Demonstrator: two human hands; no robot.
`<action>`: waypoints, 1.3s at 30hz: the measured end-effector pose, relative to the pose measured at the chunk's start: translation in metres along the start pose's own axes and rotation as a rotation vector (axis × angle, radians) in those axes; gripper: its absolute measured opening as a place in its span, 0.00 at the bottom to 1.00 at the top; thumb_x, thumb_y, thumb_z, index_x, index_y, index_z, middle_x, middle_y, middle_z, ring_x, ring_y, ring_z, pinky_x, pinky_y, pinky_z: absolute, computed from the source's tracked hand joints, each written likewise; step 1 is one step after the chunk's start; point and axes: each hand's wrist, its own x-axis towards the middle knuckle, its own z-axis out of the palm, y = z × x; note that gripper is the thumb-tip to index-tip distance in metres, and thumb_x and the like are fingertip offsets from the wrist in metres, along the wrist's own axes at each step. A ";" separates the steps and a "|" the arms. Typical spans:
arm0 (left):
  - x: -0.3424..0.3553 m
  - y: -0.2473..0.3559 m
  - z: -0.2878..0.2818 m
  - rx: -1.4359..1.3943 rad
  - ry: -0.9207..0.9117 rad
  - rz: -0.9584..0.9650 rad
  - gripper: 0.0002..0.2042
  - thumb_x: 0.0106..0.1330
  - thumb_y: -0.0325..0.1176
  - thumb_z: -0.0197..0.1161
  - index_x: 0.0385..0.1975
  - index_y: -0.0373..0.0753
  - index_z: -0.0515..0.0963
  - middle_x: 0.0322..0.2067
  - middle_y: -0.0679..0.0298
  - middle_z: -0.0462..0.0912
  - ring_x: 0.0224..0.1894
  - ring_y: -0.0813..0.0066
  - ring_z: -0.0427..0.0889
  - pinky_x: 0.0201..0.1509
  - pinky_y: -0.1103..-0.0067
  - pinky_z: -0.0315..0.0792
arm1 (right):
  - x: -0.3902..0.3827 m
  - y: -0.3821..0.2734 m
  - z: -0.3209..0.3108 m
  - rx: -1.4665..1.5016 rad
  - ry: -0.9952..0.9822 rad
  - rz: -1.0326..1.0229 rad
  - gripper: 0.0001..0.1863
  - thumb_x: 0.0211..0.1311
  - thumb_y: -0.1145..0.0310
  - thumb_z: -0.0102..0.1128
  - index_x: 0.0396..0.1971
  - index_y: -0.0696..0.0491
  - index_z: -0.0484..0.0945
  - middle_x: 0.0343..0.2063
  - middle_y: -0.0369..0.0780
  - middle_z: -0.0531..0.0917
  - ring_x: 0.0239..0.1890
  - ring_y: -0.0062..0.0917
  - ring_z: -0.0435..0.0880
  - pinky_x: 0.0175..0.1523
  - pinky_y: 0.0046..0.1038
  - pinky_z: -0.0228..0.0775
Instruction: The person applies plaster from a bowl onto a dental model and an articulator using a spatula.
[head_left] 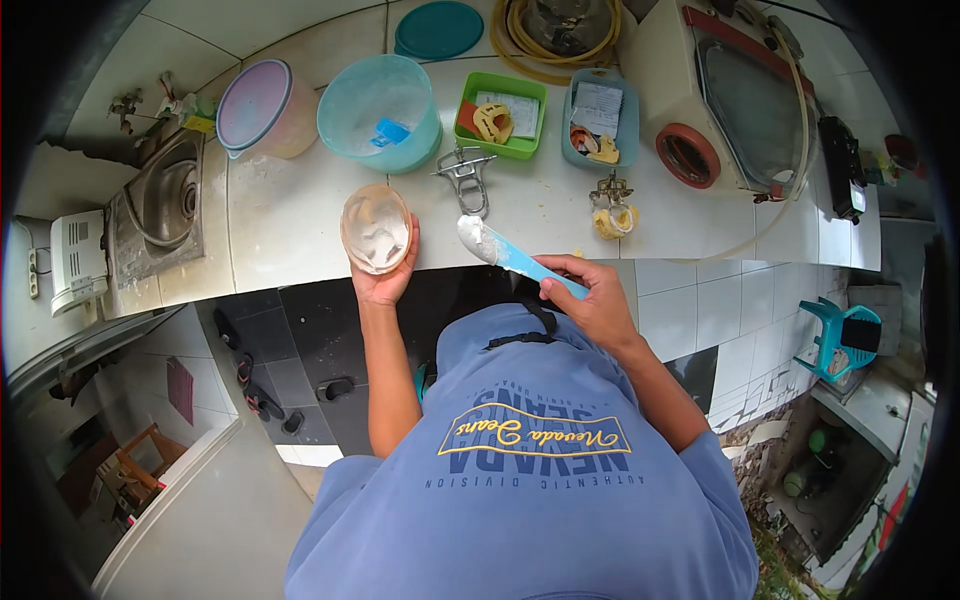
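I've got the left hand (384,286) cupping a small bowl (364,204) of white paste (380,244) by the counter's front edge (300,283), fingers mostly hidden behind it. The right hand (596,298) has its fingers closed round a blue spatula (528,265), paste-smeared blade near a metal frame (463,173).

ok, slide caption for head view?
Bowl held in left hand's grip, blue spatula with white paste in right hand's grip, at a tiled counter.
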 end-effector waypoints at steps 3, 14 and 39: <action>-0.029 -0.035 0.017 0.332 -0.113 0.093 0.37 0.61 0.50 0.67 0.68 0.42 0.64 0.65 0.52 0.69 0.67 0.47 0.69 0.72 0.50 0.65 | 0.019 -0.019 0.023 -0.257 0.045 -0.299 0.16 0.63 0.76 0.62 0.52 0.56 0.82 0.33 0.39 0.87 0.31 0.21 0.84 0.36 0.22 0.75; -0.029 -0.075 0.038 0.285 -0.083 0.061 0.29 0.68 0.54 0.56 0.62 0.40 0.72 0.60 0.55 0.76 0.61 0.54 0.76 0.64 0.55 0.73 | 0.025 -0.047 0.051 -0.895 0.029 -0.576 0.20 0.55 0.74 0.66 0.50 0.49 0.83 0.33 0.34 0.82 0.29 0.26 0.86 0.30 0.29 0.79; -0.020 -0.148 0.091 0.521 0.133 0.310 0.26 0.68 0.50 0.42 0.57 0.40 0.74 0.53 0.59 0.78 0.56 0.59 0.78 0.60 0.58 0.75 | -0.008 0.012 0.013 0.112 0.074 -0.189 0.17 0.71 0.72 0.58 0.58 0.56 0.79 0.30 0.35 0.84 0.23 0.16 0.74 0.28 0.22 0.68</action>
